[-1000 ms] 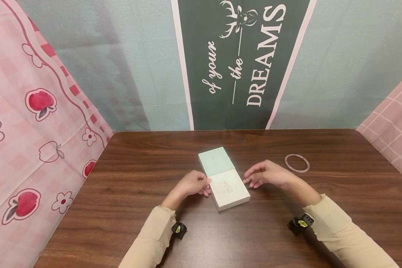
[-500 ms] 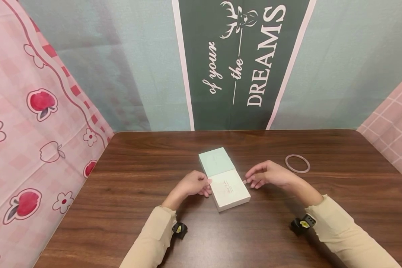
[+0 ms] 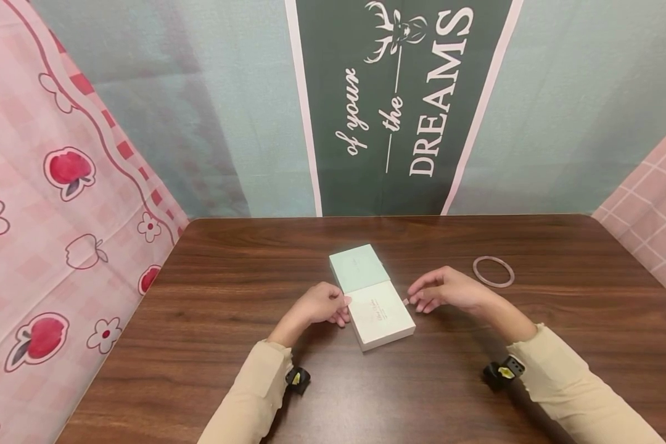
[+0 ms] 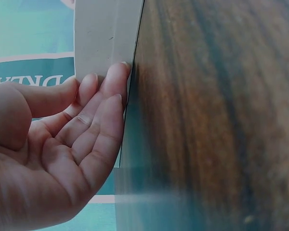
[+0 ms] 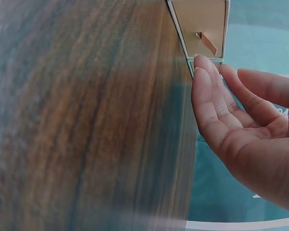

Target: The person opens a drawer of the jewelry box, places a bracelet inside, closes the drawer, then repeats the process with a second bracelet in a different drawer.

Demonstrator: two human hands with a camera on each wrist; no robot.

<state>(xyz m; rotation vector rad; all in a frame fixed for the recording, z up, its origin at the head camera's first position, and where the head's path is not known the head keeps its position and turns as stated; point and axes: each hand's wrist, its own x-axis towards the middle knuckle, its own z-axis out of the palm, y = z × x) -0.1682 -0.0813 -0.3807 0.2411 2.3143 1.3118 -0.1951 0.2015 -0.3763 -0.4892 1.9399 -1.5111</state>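
A low box has a white part (image 3: 380, 313) nearer me and a mint-green part (image 3: 358, 267) beyond it. My left hand (image 3: 323, 303) is at the white part's left side, with fingertips against its side wall (image 4: 100, 36) in the left wrist view. A small pinkish pull tab (image 5: 209, 43) sticks out of the box's right side. Just off that side, my right hand (image 3: 444, 288) has loosely bent fingers, with a gap between thumb and forefinger. The right wrist view shows the fingertips (image 5: 201, 61) close below the tab, which hangs free of them.
A pale pink ring (image 3: 493, 271) lies on the brown wooden table (image 3: 244, 259), beyond my right hand. Patterned cloths hang behind and at both sides, with a dark green banner (image 3: 388, 191) at the back. A black wrist camera (image 3: 298, 380) sits below my left sleeve.
My right hand has shifted slightly to the right, away from the box, and the pull tab shows a little more. The left hand and the box have stayed in place.
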